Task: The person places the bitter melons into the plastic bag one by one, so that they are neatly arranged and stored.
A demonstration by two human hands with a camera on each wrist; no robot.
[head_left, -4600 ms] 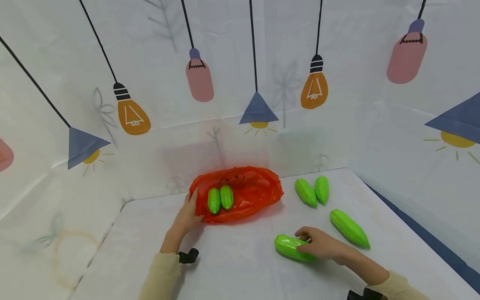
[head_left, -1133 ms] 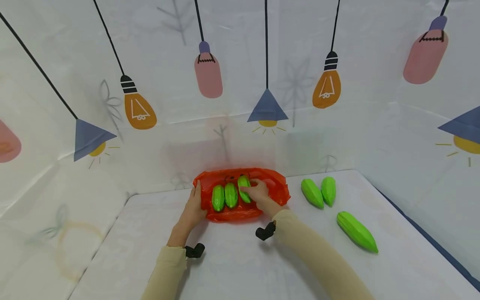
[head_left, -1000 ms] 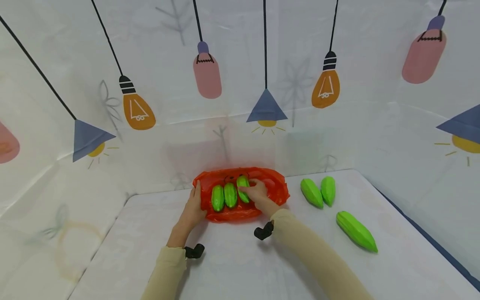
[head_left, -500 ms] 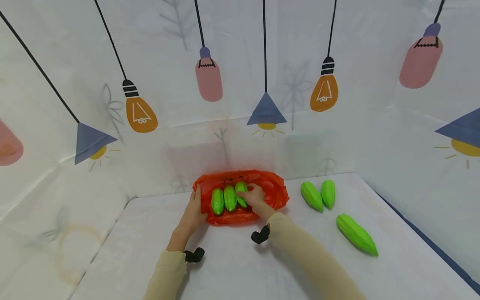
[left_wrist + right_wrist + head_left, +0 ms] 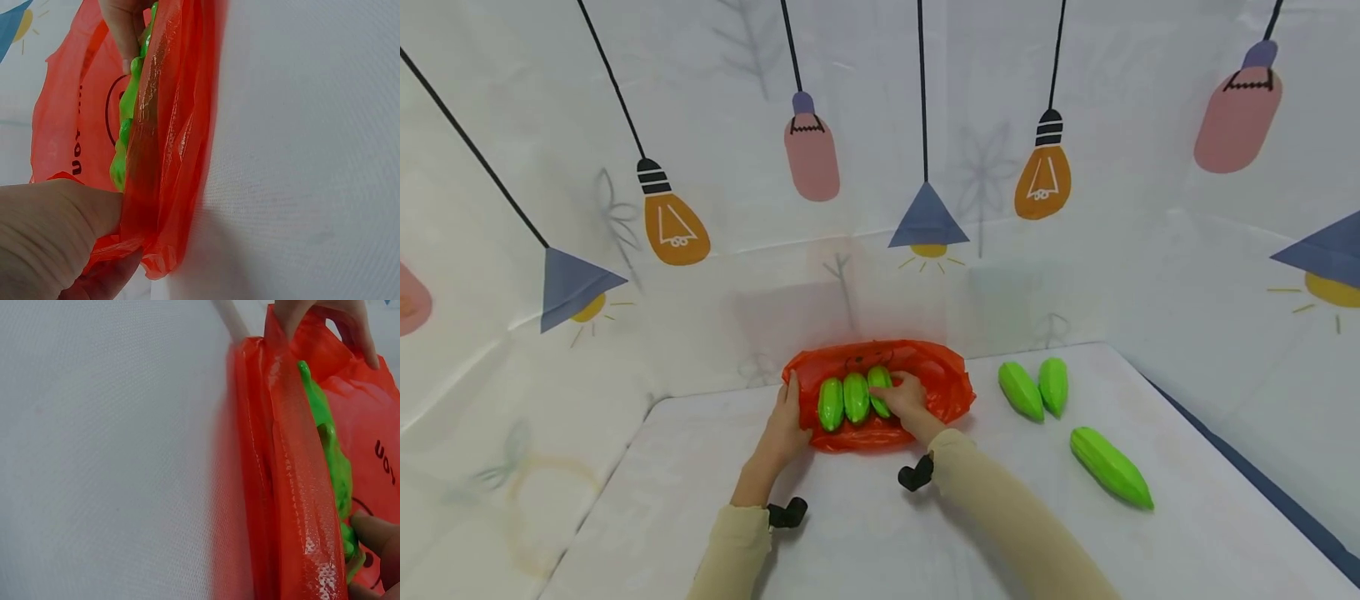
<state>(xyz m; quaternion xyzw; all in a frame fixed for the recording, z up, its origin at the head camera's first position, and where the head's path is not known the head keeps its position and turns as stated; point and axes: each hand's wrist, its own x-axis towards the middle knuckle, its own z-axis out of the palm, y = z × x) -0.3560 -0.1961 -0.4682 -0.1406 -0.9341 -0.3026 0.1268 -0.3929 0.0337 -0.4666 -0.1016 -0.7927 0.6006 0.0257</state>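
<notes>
An opened-out red plastic bag (image 5: 943, 379) lies at the back of the table in the head view. Inside, three shiny green cucumber-shaped vegetables stand in a row: one on the left (image 5: 831, 406), a middle one (image 5: 856, 400) and a right one (image 5: 878, 378). My left hand (image 5: 785, 427) grips the bag's left rim, thumb and fingers on the plastic in the left wrist view. My right hand (image 5: 910, 400) reaches into the bag and pinches the right vegetable, its thumb and fingertips against it in the right wrist view. The bag's front wall partly hides the vegetables in both wrist views.
Two more green vegetables lie side by side to the bag's right, a left one (image 5: 1021, 392) and a right one (image 5: 1054, 387). A longer one (image 5: 1112, 468) lies nearer on the white table (image 5: 865, 533). White printed sheets (image 5: 850, 292) stand behind and beside the table.
From the table's front right, my right hand has carried a green vegetable into the bag. Lately it has shifted slightly left, close against the middle one. My left hand stays at the rim.
</notes>
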